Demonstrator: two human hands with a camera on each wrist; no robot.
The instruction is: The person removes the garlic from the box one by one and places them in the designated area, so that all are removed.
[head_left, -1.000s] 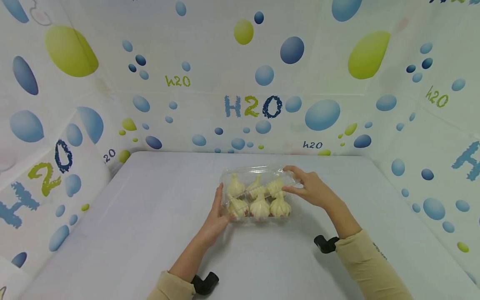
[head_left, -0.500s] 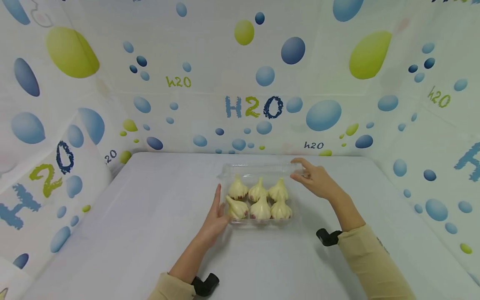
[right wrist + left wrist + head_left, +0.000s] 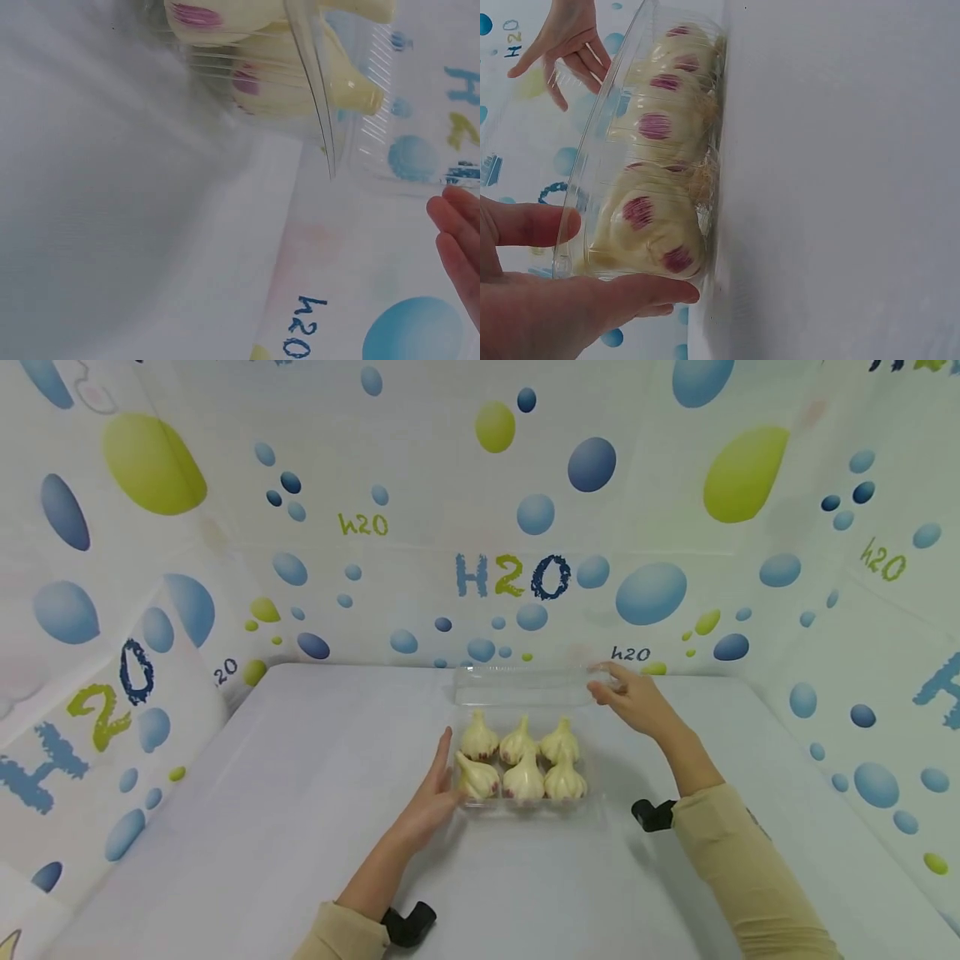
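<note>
A clear plastic clamshell container stands on the table with its lid raised at the back. Inside are several garlic bulbs in two rows, pale with purple patches in the left wrist view. My left hand holds the container's left front corner, its thumb at the rim and its fingers along the side wall. My right hand is at the lid's right end; its fingers look straight beside the lid's edge, and contact there is hard to make out.
The white table runs back to a wall cloth printed with blue and green drops and lettering. Black camera mounts sit at both wrists, below rolled beige sleeves.
The lid has swung up and back off the garlic, with my right hand moving backward and slightly right beside it. My left hand has stayed at the container's left corner.
</note>
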